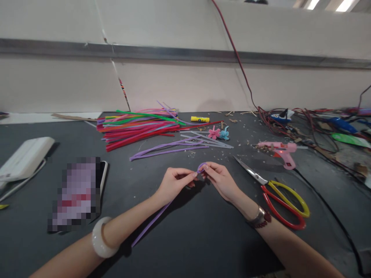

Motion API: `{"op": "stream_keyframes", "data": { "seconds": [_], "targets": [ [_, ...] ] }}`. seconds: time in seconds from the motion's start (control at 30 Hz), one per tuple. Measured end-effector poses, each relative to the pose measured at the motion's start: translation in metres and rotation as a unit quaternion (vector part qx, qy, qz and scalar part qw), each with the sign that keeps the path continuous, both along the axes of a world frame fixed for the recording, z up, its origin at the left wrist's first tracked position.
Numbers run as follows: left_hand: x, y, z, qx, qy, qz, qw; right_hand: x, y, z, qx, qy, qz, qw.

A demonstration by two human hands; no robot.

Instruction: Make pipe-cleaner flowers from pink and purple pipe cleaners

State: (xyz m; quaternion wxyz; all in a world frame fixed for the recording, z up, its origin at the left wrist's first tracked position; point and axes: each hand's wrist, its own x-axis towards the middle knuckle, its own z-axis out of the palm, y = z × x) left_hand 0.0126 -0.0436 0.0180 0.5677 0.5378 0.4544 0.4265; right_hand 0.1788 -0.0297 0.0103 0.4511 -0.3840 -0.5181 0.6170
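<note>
Between my two hands is a purple pipe cleaner (151, 226), its upper end bent into a small loop. My left hand (178, 181) pinches it just left of the loop, and the long tail runs out below that hand toward the lower left. On the loop's right side, my right hand (218, 178) grips the curve between thumb and fingers. Beyond the hands lie several folded purple pipe cleaners (168, 151) and some grey glue sticks (208, 143). A pink pipe-cleaner flower (213, 133) and a blue one (224, 133) sit behind them.
Scissors (269, 185) with red and yellow handles lie at right, below a pink glue gun (281, 148) with its black cord. A colourful pipe-cleaner bundle (139, 129) and a yellow tube (199, 119) are at the back. A phone (102, 173) and white power bank (27, 156) lie left.
</note>
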Motion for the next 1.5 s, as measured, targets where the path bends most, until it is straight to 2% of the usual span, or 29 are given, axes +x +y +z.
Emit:
{"op": "stream_keyframes", "data": {
  "seconds": [0.23, 0.43, 0.53, 0.6, 0.77, 0.9, 1.17, 1.5],
  "targets": [
    [0.000, 0.001, 0.001, -0.088, -0.087, 0.005, 0.992, -0.001, 0.000, -0.002, 0.025, -0.008, 0.011, 1.000],
    [0.001, 0.001, 0.003, -0.181, -0.179, 0.008, 0.967, -0.003, -0.002, -0.002, 0.047, -0.025, 0.010, 0.998],
    [0.001, 0.001, 0.002, -0.210, -0.195, -0.011, 0.958, -0.002, -0.003, 0.003, 0.061, -0.042, 0.008, 0.997],
    [0.000, 0.002, 0.001, -0.205, -0.177, -0.029, 0.962, -0.002, -0.003, 0.008, 0.078, -0.073, 0.007, 0.994],
    [-0.002, 0.002, -0.002, -0.139, -0.103, -0.045, 0.984, -0.001, -0.005, 0.013, 0.127, -0.150, 0.024, 0.980],
    [-0.003, 0.002, -0.005, -0.111, -0.074, -0.057, 0.989, -0.001, -0.006, 0.010, 0.126, -0.179, 0.028, 0.975],
    [-0.004, 0.005, -0.006, -0.156, -0.091, -0.083, 0.980, -0.001, -0.005, 0.010, 0.093, -0.181, 0.074, 0.976],
    [-0.005, 0.006, -0.004, -0.151, -0.101, -0.097, 0.979, 0.000, -0.003, 0.007, 0.086, -0.158, 0.075, 0.981]
  ]
}}
